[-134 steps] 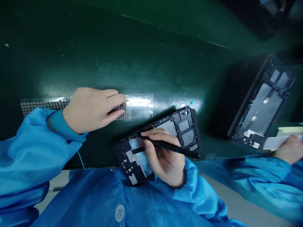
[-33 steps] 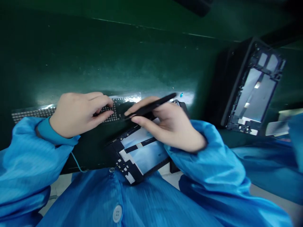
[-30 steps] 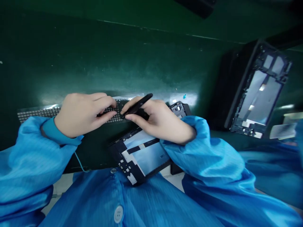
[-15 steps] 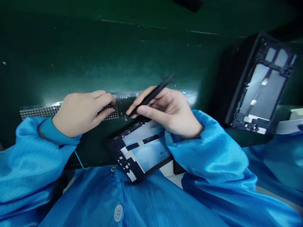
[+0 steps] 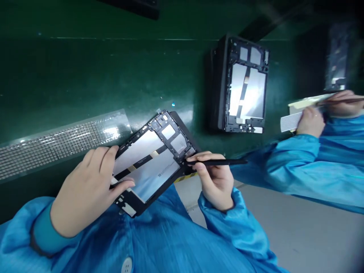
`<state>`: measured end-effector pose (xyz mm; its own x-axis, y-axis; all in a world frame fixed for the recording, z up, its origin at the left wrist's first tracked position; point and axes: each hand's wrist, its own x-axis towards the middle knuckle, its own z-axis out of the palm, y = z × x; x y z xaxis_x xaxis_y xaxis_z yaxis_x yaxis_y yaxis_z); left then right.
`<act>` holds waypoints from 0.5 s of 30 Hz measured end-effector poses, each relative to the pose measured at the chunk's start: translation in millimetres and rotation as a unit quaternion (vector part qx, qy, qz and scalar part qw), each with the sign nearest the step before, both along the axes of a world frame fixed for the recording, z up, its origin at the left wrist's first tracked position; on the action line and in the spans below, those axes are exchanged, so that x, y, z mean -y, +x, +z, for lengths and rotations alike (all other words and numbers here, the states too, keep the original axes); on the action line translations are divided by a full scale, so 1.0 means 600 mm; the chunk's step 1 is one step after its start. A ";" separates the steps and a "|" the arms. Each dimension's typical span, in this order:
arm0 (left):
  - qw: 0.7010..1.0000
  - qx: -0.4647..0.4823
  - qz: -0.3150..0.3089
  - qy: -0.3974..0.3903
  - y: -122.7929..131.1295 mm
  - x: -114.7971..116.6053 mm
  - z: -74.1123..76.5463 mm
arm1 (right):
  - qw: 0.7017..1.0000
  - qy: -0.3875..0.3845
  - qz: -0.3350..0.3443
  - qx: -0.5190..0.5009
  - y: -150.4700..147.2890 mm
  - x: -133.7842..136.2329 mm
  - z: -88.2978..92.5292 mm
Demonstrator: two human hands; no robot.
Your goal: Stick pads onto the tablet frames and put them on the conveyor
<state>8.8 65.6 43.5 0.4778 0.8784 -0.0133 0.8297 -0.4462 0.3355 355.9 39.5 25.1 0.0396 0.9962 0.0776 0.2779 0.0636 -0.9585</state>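
My left hand (image 5: 88,185) grips the lower left end of an opened tablet housing (image 5: 153,167), thumb on its inner face and fingers over the far edge. The housing is black with a silvery back plate and a dark ribbon strip across it; it lies slanted at the table's near edge. In my right hand (image 5: 216,176) is a pair of black tweezers (image 5: 224,162), pinched between thumb and fingers. Their tip meets the housing's right corner; whether they hold a small part there I cannot make out. Left of the housing lies a clear sheet (image 5: 65,142) with rows of small grey squares.
A stack of similar housings (image 5: 244,87) stands to the right on the green table (image 5: 136,79). Farther right, a co-worker's hands (image 5: 311,121) hold a pale striped sheet (image 5: 291,122) and a thin tool. A dark object (image 5: 136,5) lies at the top edge.
My left hand has left the sheet of small squares and now grips the tablet housing. My right hand has brought the tweezers from the sheet to the housing's corner. The view has turned right.
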 end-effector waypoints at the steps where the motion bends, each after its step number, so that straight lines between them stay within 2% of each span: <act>1: 1.000 0.002 0.003 -0.006 -0.002 -0.002 -0.001 | 1.000 0.008 0.001 0.004 -0.001 -0.001 -0.005; 8: 0.998 0.009 0.031 -0.045 -0.007 0.003 -0.004 | 1.000 0.020 0.013 0.019 -0.004 -0.002 -0.013; 12: 0.999 0.017 0.024 -0.040 -0.010 -0.001 -0.008 | 0.993 0.073 0.013 0.093 -0.009 -0.002 -0.016; 14: 0.999 0.018 0.019 -0.030 -0.014 -0.003 -0.013 | 0.987 0.109 -0.013 0.117 -0.005 0.004 -0.012; 15: 0.999 0.020 0.019 -0.024 -0.014 -0.003 -0.016 | 0.984 0.124 -0.046 0.118 -0.002 0.011 -0.009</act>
